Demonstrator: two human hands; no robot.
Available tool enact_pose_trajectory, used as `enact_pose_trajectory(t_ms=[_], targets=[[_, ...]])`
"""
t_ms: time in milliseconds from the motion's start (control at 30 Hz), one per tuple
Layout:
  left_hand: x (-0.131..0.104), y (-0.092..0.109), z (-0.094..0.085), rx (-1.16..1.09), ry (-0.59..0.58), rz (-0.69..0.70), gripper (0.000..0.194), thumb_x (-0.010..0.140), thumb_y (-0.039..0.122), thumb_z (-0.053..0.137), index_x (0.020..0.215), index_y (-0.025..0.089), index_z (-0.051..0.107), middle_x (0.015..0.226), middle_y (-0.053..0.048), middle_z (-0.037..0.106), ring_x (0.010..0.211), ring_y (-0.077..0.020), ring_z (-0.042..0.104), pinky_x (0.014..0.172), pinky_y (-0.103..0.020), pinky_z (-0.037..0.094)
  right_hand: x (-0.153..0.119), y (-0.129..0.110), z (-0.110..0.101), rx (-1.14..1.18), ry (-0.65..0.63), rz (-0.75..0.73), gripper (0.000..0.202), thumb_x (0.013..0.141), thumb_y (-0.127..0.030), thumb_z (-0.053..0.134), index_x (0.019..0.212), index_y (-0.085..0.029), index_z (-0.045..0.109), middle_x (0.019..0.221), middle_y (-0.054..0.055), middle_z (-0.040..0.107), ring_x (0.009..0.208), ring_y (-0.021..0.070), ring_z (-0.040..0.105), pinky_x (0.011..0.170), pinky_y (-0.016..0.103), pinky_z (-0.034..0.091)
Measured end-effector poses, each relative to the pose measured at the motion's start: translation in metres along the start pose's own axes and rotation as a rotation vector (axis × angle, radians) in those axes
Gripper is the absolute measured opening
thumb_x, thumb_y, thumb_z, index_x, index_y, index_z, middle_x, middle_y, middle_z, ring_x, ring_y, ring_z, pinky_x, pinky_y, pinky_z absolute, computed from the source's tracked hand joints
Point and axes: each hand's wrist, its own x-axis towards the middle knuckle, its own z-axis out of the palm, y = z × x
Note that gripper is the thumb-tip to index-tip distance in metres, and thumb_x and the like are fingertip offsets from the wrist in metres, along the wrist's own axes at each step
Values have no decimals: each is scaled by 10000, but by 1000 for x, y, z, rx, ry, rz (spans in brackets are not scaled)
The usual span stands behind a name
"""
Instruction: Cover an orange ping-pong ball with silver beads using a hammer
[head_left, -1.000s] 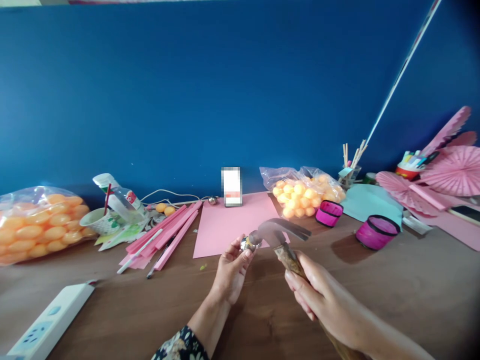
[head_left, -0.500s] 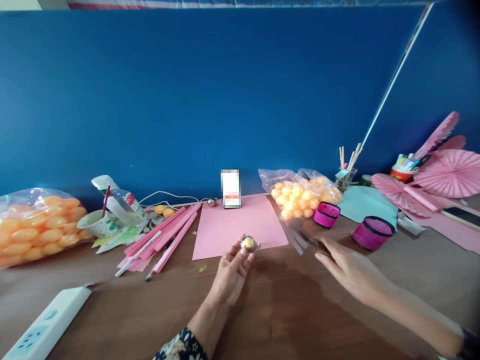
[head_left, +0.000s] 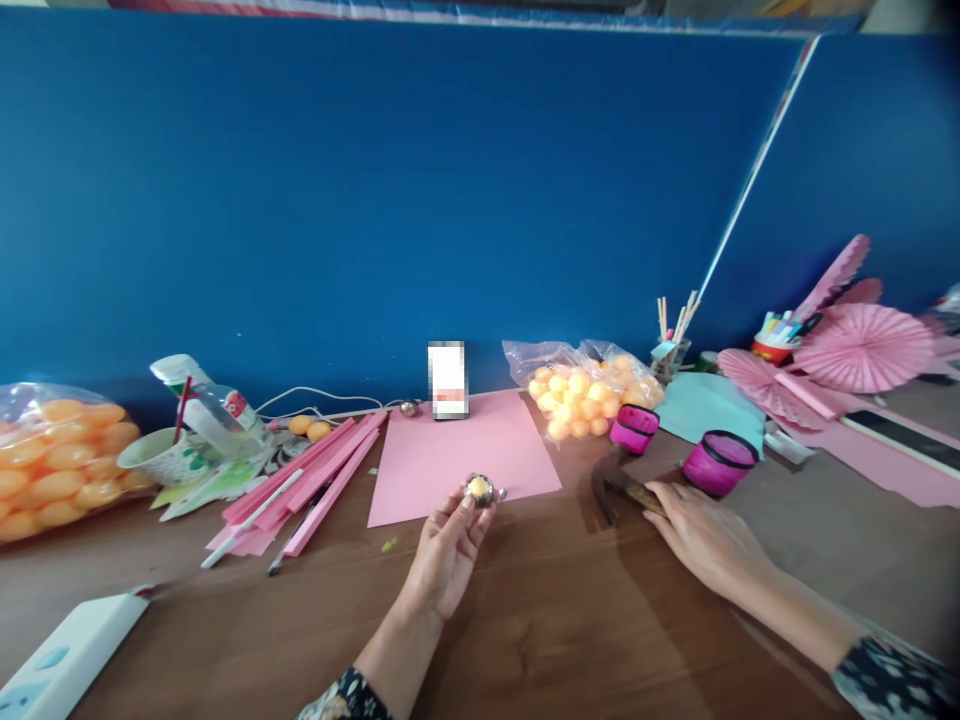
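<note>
Pinched in the fingertips of my left hand [head_left: 448, 545] is a small round silver piece [head_left: 480, 490] with a pale yellow centre; its exact kind is unclear. A shiny bit sticks out at its right side. My right hand [head_left: 705, 535] grips the wooden handle of a hammer [head_left: 606, 484], whose dark curved head is down at the tabletop to the left of the fingers. Beyond my left hand a pink paper sheet [head_left: 457, 455] lies flat. Another small silver ball [head_left: 409, 408] sits at the sheet's back left corner.
A phone [head_left: 448, 380] leans at the back. Pink strips [head_left: 322, 475], a bottle [head_left: 225, 415] and a bag of orange balls [head_left: 64, 460] lie left. Rightward are a bag of yellow balls [head_left: 581, 400], magenta wrist bands [head_left: 720, 462] and pink paper fans [head_left: 862, 347]. A power strip [head_left: 71, 650] lies front left.
The hammer, blurred by motion before, now shows sharply with its head down at the tabletop. My left hand still holds the silver piece. The view has shifted slightly to the right.
</note>
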Motion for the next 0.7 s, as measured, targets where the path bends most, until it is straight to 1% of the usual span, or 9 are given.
enact_pose_trajectory(t_ms=[67,167,233,367,467,533,600,667,700], targets=[[0,1,0,1,3,-4,251,740,150,631,991,138,641,1004,-76,670,952,-188,624,826,-224,498,3,-3,-2,-46,29,-27,186,864,-250,396,977,-167,519,846,93,587,796,240,561,665,320,402],[1,2,0,-8,22,2,250,739,138,628,988,130,639,1005,-82,668,958,-198,623,811,-223,510,5,-4,0,-89,47,-22,169,846,-247,438,972,-181,527,872,81,549,766,224,544,618,302,398],[2,2,-1,-22,44,17,239,738,127,626,977,128,641,1002,-85,669,966,-205,621,806,-223,515,5,-2,4,-93,54,-21,180,842,-248,448,993,-187,525,879,75,533,755,213,541,599,291,399],[4,4,-2,-47,85,37,216,745,113,614,959,121,641,997,-91,671,971,-207,619,809,-225,516,5,5,14,-87,84,-14,232,840,-257,460,1057,-192,512,884,75,533,778,215,542,613,290,414],[4,4,-2,-55,93,40,215,747,110,610,960,116,638,987,-95,674,966,-209,622,813,-231,517,6,10,17,-94,92,12,265,830,-256,475,1086,-198,509,907,77,545,765,215,548,593,291,418],[5,4,-3,-59,91,39,217,747,112,610,962,116,636,978,-96,677,967,-211,622,814,-235,518,7,9,14,-103,85,39,260,821,-235,483,1074,-191,521,923,81,553,763,221,550,580,297,420],[5,4,-3,-66,99,40,216,748,115,608,962,116,635,972,-98,679,967,-210,622,818,-240,516,9,2,6,-98,98,64,261,818,-207,477,1073,-181,526,949,91,557,786,234,549,600,313,427],[5,3,-3,-70,115,37,211,748,116,607,957,113,636,968,-99,680,956,-206,627,815,-239,518,13,-12,-5,-50,147,62,288,829,-203,461,1112,-180,510,1005,101,552,839,248,540,673,345,436],[4,3,-3,-71,121,35,209,747,116,607,954,113,636,966,-99,681,948,-203,630,812,-239,519,16,-22,-10,-1,176,36,307,836,-216,456,1139,-183,494,1043,103,544,881,255,530,726,363,432]])
